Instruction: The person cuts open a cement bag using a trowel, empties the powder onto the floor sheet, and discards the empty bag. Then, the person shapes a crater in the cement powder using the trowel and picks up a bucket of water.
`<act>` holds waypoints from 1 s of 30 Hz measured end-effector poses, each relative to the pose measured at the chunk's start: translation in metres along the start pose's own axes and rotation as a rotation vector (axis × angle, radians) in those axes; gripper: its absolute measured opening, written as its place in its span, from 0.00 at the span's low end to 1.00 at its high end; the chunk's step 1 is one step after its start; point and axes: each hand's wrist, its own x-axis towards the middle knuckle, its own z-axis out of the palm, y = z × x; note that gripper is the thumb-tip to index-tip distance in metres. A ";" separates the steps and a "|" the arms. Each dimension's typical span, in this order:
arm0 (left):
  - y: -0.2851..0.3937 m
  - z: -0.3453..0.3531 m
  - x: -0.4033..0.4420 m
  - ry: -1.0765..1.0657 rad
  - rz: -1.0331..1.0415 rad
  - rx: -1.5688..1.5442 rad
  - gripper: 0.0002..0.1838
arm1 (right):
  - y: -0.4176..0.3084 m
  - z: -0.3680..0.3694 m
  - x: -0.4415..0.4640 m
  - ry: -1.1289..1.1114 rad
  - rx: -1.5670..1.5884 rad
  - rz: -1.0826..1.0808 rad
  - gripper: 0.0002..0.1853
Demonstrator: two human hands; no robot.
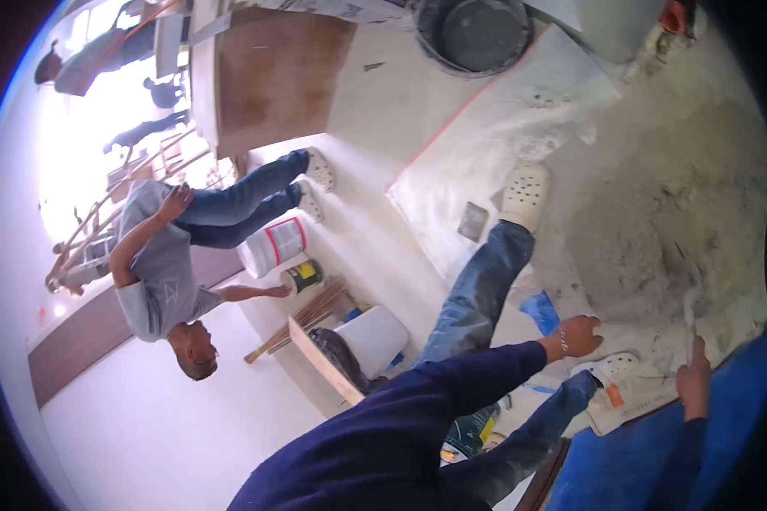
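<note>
My left hand [578, 336], beyond a dark blue sleeve with a band at the wrist, has its fingers curled; whether anything is inside cannot be made out. It is near a blue piece of material [539, 312] and above my lower shoe. Farther right, my right hand [695, 373] is closed round the pale handle of a tool [690, 315]. The tool's far end reaches the grey powdery mix [631, 243] spread over the floor sheet and is blurred there. My pale clog [525, 194] rests at the mix's edge, beside a small grey plate [472, 221].
A black tub [473, 34] holds grey material at the top. Another person [166, 272] stands at the left, near a white bucket [273, 247]. Wooden strips [302, 319] and a box [324, 362] lie beyond my legs. A paper sack [622, 400] and a blue surface [639, 460] are lower right.
</note>
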 end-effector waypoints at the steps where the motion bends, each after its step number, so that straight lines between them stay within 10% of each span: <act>1: 0.000 -0.006 -0.005 0.010 -0.011 0.004 0.27 | 0.005 -0.001 0.002 -0.007 -0.049 0.078 0.38; 7: -0.027 0.019 0.009 0.089 0.087 0.081 0.29 | 0.020 0.077 0.046 -0.031 0.138 -0.165 0.39; 30: -0.012 -0.012 -0.013 -0.561 0.020 0.434 0.26 | -0.081 0.165 -0.003 0.027 0.394 0.301 0.29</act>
